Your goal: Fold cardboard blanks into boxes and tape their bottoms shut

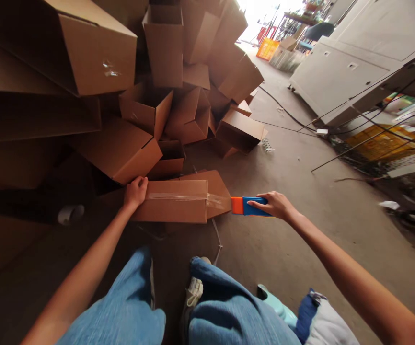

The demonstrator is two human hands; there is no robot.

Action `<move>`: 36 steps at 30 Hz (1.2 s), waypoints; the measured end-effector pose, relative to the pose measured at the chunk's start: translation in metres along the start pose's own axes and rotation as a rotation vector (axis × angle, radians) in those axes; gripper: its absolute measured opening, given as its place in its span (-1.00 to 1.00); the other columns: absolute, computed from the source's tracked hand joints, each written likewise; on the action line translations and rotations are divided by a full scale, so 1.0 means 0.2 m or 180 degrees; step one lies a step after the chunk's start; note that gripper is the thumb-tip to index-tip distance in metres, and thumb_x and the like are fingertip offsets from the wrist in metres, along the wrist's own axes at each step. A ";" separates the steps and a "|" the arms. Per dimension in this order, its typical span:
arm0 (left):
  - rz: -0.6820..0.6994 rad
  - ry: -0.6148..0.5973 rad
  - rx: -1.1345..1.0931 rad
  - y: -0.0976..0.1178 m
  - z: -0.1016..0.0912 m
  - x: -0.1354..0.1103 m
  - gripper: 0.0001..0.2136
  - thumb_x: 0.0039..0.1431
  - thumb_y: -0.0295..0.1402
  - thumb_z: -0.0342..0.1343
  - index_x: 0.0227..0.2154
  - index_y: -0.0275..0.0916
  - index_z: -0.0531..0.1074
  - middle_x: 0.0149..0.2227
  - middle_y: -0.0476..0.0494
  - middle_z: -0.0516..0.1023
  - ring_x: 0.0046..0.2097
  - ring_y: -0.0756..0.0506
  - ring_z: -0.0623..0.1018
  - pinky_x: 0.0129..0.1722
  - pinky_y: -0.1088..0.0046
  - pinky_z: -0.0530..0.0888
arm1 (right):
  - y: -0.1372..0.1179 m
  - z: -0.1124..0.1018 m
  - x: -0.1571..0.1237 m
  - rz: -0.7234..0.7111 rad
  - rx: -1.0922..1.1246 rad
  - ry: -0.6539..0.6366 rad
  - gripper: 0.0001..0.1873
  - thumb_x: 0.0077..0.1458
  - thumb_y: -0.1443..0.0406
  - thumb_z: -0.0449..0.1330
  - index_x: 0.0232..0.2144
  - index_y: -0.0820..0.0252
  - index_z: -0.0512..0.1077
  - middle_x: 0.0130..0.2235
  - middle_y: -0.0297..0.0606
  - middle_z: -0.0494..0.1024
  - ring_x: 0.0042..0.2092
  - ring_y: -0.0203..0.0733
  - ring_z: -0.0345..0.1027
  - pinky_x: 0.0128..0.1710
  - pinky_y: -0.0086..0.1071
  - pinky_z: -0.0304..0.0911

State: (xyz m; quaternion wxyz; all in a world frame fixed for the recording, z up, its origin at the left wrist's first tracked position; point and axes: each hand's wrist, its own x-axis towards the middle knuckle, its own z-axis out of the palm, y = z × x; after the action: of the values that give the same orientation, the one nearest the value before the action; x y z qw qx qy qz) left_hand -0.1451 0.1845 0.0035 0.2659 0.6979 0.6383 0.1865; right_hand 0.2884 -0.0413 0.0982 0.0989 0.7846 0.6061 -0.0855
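Taping in progress, approx. midway (my judgement): clear tape (173,196) lies along the top seam of the long brown corrugated carton (178,211) on the floor (282,158), in front of the person's legs. Sheen continues past the carton's R edge, over the tapered cardboard piece (219,189) there, toward the blue-&-orange tape dispenser (254,206) (prob. ID). Left to do, est.: finish & free the strip at that end; cut not evident. Whether tape & dispenser are joined: can't tell. L hand (135,191) at carton's L end, fingers curled in over the top edge; pinch vs. press, can't tell. R hand (274,205) grips dispenser, thumb on near side, fingers wrapped round far side. Materials: carton = matte kraft board, boxy, straight creases; tape = glossy, slightly wrinkled; dispenser = flat-sided, smooth, prob. plastic. Behind: heap of brown cartons (189,115), some open-mouthed, tumbled at odd angles. White roll (71,214), cylindrical, L of carton, in shadow. Floor grey-brown, hard, dull, prob. concrete. Jeans (236,306) = faded blue denim, soft folds; white lace-up shoe (195,291) below.
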 end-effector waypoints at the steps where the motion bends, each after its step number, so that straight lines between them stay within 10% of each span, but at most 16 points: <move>1: -0.0001 0.0002 0.0009 0.00 0.00 0.00 -0.61 0.32 -0.16 -0.18 -0.23 -0.22 0.53 -0.15 -0.32 0.65 -0.06 -0.27 0.60 -0.16 0.37 0.39 | -0.03 0.00 0.01 0.0021 -0.0035 -0.0097 -0.37 0.19 -0.19 -0.02 -0.30 0.07 0.66 -0.35 -0.17 0.68 -0.26 -0.04 0.58 -0.34 -0.37 0.27; 16: -0.0229 -0.0052 0.0456 0.12 -0.02 -0.06 -0.61 0.34 -0.16 -0.18 -0.17 -0.19 0.55 -0.16 -0.36 0.66 -0.09 -0.35 0.62 -0.18 0.26 0.43 | -0.72 -0.12 0.08 0.0275 -0.0585 -0.0488 -0.28 0.20 -0.20 0.08 -0.23 0.35 0.65 -0.19 0.18 0.66 -0.09 0.18 0.58 -0.25 -0.29 0.35; 21: -0.0153 -0.0098 0.0678 0.27 0.03 -0.10 -0.61 0.34 -0.15 -0.14 -0.15 -0.21 0.55 -0.18 -0.40 0.66 -0.09 -0.39 0.63 -0.12 0.17 0.46 | -0.72 -0.07 0.03 -0.0104 -0.0464 -0.1010 -0.46 -0.10 -0.02 0.43 -0.21 0.29 0.62 -0.15 0.05 0.67 -0.08 0.13 0.58 -0.27 -0.35 0.35; 36: -0.0074 -0.0010 0.0863 0.41 0.06 -0.13 -0.56 0.36 -0.18 -0.16 -0.13 -0.37 0.54 -0.13 -0.50 0.64 -0.04 -0.41 0.62 -0.04 0.11 0.48 | -0.68 0.08 0.08 0.0251 -0.0308 -0.0899 -0.48 -0.04 0.06 0.40 -0.12 0.34 0.60 -0.10 0.13 0.64 -0.01 0.15 0.56 -0.13 -0.33 0.40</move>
State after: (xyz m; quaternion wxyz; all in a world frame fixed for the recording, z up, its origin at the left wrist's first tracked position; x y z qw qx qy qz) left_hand -0.0759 0.1544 0.0457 0.1723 0.7203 0.6653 0.0944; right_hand 0.1594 0.0025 0.0722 0.2242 0.7822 0.5583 -0.1617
